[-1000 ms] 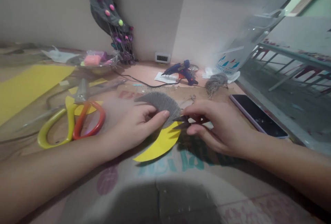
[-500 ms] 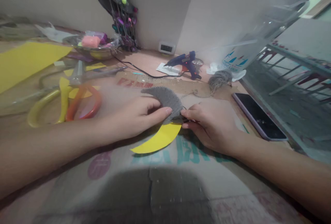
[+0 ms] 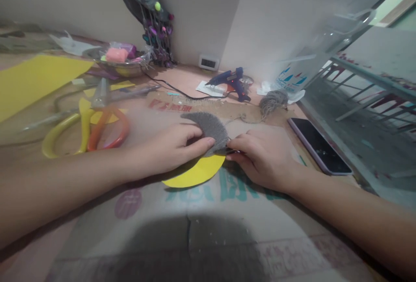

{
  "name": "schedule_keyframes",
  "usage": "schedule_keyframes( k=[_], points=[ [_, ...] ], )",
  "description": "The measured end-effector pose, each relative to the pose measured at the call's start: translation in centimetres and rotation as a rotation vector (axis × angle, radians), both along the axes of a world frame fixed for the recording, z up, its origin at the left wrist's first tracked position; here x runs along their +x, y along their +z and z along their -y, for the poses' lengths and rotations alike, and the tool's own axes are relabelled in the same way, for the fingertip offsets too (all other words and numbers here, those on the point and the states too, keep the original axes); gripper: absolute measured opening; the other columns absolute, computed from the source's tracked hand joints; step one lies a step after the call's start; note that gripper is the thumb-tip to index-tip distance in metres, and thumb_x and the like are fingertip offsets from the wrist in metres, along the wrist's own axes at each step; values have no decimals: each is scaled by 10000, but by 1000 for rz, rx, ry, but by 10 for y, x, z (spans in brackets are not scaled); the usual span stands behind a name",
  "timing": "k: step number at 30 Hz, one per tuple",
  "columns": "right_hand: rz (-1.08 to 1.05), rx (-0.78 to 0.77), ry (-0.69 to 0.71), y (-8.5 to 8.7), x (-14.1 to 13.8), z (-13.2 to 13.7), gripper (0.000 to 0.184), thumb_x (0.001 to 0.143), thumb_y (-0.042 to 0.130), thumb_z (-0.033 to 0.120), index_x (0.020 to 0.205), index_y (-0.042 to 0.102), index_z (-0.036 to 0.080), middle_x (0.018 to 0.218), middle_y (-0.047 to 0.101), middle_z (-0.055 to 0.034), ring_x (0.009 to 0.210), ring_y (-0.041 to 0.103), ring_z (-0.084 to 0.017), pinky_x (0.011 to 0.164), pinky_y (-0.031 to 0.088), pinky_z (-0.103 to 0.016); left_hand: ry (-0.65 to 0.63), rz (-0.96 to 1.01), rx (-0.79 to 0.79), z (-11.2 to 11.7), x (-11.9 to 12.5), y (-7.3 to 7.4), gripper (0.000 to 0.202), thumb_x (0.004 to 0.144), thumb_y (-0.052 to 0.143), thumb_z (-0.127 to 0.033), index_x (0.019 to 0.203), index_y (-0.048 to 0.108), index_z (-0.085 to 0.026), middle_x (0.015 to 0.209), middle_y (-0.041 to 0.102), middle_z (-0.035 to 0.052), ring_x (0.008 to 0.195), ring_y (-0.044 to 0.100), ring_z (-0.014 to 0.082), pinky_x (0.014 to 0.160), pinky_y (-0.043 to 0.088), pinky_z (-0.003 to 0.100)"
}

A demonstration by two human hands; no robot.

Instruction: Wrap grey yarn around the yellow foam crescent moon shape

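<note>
Bowl [image 3: 125,70] holds pink, purple items [image 3: 117,55]; left hand [image 3: 172,149] grips crescent [image 3: 211,126], right hand's [image 3: 264,160] hold unclear.

Handicraft workspace; its character is shown by the tabletop [image 3: 183,73] laid with printed cardboard [image 3: 156,227], a glue gun [image 3: 239,86], scissors [image 3: 85,128], a yellow sheet [image 3: 39,80], grey yarn [image 3: 273,102] and a yarn-wrapped crescent [image 3: 212,126]; a bead-studded ornament [image 3: 133,0] is displayed behind; another long table [image 3: 367,73], scattered with small items, stands beyond.
</note>
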State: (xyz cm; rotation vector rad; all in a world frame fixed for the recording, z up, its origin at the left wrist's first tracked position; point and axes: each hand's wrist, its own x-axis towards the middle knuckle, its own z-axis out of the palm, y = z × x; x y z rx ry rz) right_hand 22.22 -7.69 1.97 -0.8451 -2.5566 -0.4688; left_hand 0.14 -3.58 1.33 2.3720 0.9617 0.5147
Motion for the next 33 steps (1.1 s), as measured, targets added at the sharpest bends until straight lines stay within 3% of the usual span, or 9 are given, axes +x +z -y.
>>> schedule_keyframes(
  k=[13,21,33],
  points=[
    [62,-30,-37,-4,3,1,171,938,498,244,871,620,144,682,631,-14,622,498,-139,566,263,-290,3,-1,8,-1,0,-2,412,917,440,-407,576,453,-175,533,436,-43,497,392,98,521,277,258],
    [62,41,28,-3,3,1,151,925,504,211,860,615,131,671,602,-26,602,444,-145,555,256,-295,-2,39,-117,-3,0,0,409,905,441,-399,560,433,-179,516,372,-55,482,365,89,488,280,244],
    [-10,-15,41,-4,1,1,164,899,510,160,759,595,160,626,574,-10,585,444,-135,559,262,-287,-49,89,-201,-3,-1,0,398,901,440,-432,593,454,-179,545,387,-52,493,371,89,471,292,229]
  ],
)
